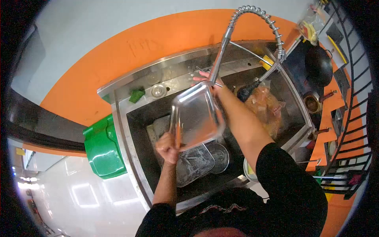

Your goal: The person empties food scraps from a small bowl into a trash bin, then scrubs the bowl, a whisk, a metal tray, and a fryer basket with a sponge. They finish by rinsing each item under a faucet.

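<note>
My left hand is closed on the lower left corner of a shiny rectangular metal tray, which it holds tilted above the sink. My right hand reaches past the tray to the base of the spring-neck faucet, with its fingers stretched out near the tap lever. The faucet post hides part of that hand. Below the raised tray, another metal tray lies in the sink, beside a round metal lid or bowl.
A green scouring pad and a round metal drain piece lie on the back ledge. The black spray head hangs over the right basin, above pale wet food. A green bin stands left; a black wok sits far right.
</note>
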`<state>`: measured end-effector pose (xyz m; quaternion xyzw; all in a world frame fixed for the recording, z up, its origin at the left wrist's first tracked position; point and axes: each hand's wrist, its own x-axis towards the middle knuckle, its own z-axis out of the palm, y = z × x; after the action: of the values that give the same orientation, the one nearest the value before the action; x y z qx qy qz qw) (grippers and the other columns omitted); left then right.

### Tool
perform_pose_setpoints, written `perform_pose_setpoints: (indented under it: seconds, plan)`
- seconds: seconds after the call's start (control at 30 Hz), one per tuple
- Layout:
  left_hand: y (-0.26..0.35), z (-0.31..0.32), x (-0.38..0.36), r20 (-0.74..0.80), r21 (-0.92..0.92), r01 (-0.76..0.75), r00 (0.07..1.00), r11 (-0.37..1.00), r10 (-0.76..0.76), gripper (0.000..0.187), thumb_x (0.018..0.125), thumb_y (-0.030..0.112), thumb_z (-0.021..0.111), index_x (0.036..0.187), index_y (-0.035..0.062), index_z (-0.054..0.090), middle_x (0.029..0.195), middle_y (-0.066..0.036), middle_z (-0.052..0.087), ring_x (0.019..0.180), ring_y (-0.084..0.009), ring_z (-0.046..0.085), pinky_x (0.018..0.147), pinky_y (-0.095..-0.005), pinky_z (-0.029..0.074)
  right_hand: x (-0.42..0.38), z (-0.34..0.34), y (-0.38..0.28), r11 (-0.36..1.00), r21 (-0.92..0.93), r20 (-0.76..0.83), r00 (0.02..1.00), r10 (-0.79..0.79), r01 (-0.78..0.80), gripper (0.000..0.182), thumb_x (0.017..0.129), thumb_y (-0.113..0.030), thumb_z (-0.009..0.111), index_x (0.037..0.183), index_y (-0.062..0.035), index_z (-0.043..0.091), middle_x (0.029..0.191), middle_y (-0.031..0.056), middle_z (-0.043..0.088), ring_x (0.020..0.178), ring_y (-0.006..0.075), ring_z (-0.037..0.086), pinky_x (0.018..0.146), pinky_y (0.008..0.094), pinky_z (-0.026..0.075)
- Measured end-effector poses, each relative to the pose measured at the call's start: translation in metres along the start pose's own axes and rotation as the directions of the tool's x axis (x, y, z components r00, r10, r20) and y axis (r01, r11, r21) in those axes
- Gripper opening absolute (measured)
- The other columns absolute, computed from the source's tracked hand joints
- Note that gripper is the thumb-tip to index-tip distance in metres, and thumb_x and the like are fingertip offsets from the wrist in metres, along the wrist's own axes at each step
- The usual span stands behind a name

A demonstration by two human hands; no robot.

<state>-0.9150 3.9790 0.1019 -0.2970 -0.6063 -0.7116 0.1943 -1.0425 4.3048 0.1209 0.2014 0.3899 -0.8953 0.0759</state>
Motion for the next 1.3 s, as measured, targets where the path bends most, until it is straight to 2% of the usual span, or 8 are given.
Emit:
perform_pose_setpoints:
  seconds: [0.1,0.27,0.47,0.77,0.87,0.93,1.13,1.3]
  plan:
    - [0.014,0.013,0.014,0.497,0.148,-0.414,0.816,0.898,0.295,0.037,0.063,0.033,0.073,0.052,0.011,0.045,0.052,-0.003,0.042,0.046,-0.0228,0.042,0.047,-0.0348,0.033,0.031,-0.046,0.014,0.959,-0.158,0.18,0.948,0.264,-0.237,0.035,0.085,-0.031,0.072,0.108,-0.0057,0.064,0.094,0.0125,0.069,0.081,0.0214,0.066,0.072,0.0401,0.054]
    - [-0.032,0.03,0.023,0.844,0.244,-0.436,0.535,0.866,0.032,0.027,0.07,0.032,0.073,0.072,0.0094,0.059,0.081,-0.006,0.057,0.079,-0.0261,0.055,0.074,-0.0401,0.043,-0.005,-0.04,0.0,0.785,-0.518,0.08,0.933,-0.35,0.339,0.018,0.084,-0.022,0.072,0.092,-0.0073,0.065,0.083,0.0024,0.064,0.076,0.0133,0.061,0.068,0.0317,0.049]
    - [-0.083,0.1,0.044,0.779,0.497,-0.525,0.621,0.691,-0.088,0.054,0.088,0.03,0.06,0.136,0.0118,0.047,0.139,-0.012,0.044,0.132,-0.0307,0.039,0.108,-0.0509,0.031,-0.022,-0.058,0.006,0.125,-0.961,0.061,0.629,-0.775,0.247,0.014,0.089,-0.012,0.062,0.099,-0.0025,0.066,0.085,0.0087,0.068,0.076,0.0146,0.063,0.071,0.0359,0.051]
    - [-0.097,0.161,0.065,0.476,0.725,-0.399,0.879,0.561,0.01,0.064,0.086,0.039,0.063,0.139,0.0075,0.045,0.144,-0.025,0.038,0.138,-0.0452,0.029,0.107,-0.0683,0.02,-0.118,0.004,0.021,0.322,-0.895,-0.286,0.157,-0.945,0.31,0.042,0.081,-0.003,0.053,0.123,-0.0075,0.059,0.109,0.0246,0.066,0.105,0.0425,0.061,0.092,0.0463,0.047]
    - [-0.123,0.135,0.005,-0.047,0.696,0.131,0.99,0.706,-0.136,0.068,0.089,0.038,0.066,0.138,-0.0014,0.041,0.141,-0.024,0.042,0.128,-0.042,0.041,0.102,-0.0525,0.037,-0.136,0.012,0.012,0.452,-0.82,-0.415,0.181,-0.892,0.349,0.034,0.088,-0.007,0.055,0.122,-0.0058,0.058,0.113,0.0231,0.064,0.107,0.0417,0.06,0.093,0.0434,0.046]
    - [-0.179,0.099,-0.038,0.087,0.037,0.919,0.389,0.394,-0.917,0.07,0.091,0.042,0.066,0.136,-0.0057,0.041,0.131,-0.019,0.052,0.113,-0.0367,0.054,0.092,-0.0449,0.047,-0.146,0.017,0.026,0.441,-0.829,-0.412,0.159,-0.897,0.344,0.029,0.092,-0.013,0.056,0.12,-0.0056,0.057,0.106,0.022,0.066,0.102,0.0408,0.061,0.089,0.0435,0.047]
    - [-0.154,0.039,-0.109,-0.261,-0.129,0.958,0.216,0.256,-0.941,0.076,0.092,0.061,0.053,0.124,-0.0077,0.054,0.12,-0.019,0.059,0.104,-0.0328,0.059,0.09,-0.0428,0.049,-0.219,0.039,0.082,0.398,-0.88,-0.13,0.674,-0.727,0.259,0.03,0.084,-0.023,0.065,0.105,-0.0041,0.056,0.091,0.0214,0.065,0.09,0.0388,0.064,0.076,0.0483,0.05]
    - [-0.066,0.013,-0.126,-0.098,-0.189,0.795,0.568,0.576,-0.817,0.083,0.093,0.066,0.045,0.128,-0.0093,0.05,0.121,-0.023,0.058,0.108,-0.0347,0.058,0.094,-0.0469,0.048,-0.277,0.07,0.098,0.287,-0.944,-0.013,0.855,-0.519,0.16,0.031,0.08,-0.015,0.062,0.109,-0.0034,0.058,0.095,0.0219,0.066,0.088,0.0395,0.065,0.078,0.05,0.05]
